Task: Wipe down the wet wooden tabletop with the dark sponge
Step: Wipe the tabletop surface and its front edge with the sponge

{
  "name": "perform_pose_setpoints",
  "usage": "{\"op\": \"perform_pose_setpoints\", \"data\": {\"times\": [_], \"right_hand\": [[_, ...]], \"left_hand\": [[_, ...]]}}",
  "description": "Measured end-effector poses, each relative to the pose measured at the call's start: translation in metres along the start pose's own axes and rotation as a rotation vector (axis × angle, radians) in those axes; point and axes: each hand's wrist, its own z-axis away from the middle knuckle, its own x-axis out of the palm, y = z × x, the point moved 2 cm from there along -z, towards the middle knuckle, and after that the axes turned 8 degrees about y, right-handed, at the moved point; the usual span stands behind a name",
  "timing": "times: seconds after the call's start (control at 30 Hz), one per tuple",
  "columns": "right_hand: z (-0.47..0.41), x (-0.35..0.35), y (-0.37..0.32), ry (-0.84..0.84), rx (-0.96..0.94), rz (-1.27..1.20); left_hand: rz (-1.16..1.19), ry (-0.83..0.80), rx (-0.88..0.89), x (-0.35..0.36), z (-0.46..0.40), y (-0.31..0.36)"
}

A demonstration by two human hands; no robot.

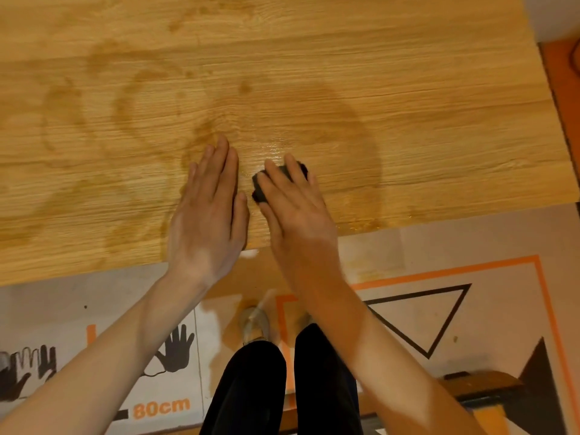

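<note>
The wooden tabletop (408, 89) fills the upper part of the view, marked with curved wet smears and a shiny wet patch just beyond my fingers. My right hand (295, 208) presses the dark sponge (259, 189) down on the table near its front edge; only the sponge's left side and far corner show past my fingers. Just to its left, my left hand (210, 211) lies flat on the wood, fingers straight and together, holding nothing.
The table's front edge (94, 271) runs across the middle of the view and its right edge sits at the far right. Below are my dark trouser legs (251, 387), a shoe, and a floor mat printed with hand shapes, a triangle and orange lines.
</note>
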Motion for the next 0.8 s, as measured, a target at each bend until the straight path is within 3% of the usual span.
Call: {"op": "perform_pose_setpoints", "data": {"times": [0.07,0.13,0.27,0.33,0.4,0.53,0.63,0.7,0.8], "right_hand": [[0.002,-0.017,0.022,-0.05,-0.041,-0.022],[0.002,-0.045,0.062,-0.046,0.094,-0.005],[0.008,-0.098,0.118,0.262,0.561,0.05],[0.006,-0.088,0.105,0.345,0.663,0.029],[-0.002,-0.06,0.072,0.299,0.597,-0.037],[0.0,-0.006,0.007,-0.004,0.195,-0.069],[0.006,-0.018,0.02,-0.111,0.026,-0.081],[0.012,-0.043,0.052,-0.076,0.035,-0.075],[0.025,-0.087,0.112,0.082,0.3,-0.005]], "left_hand": [[-0.006,-0.007,-0.003,0.001,0.0,0.0],[-0.008,-0.005,-0.011,0.001,0.0,0.0],[-0.003,0.0,-0.003,0.0,0.002,0.002],[-0.012,0.009,0.007,0.0,0.002,0.001],[-0.021,0.014,0.018,0.0,0.001,-0.001],[-0.038,0.015,0.043,0.002,0.001,-0.002],[-0.02,0.031,0.041,0.003,0.001,-0.001],[-0.013,0.051,0.041,0.003,0.001,-0.001],[-0.026,0.078,0.048,0.003,0.001,0.0]]}}
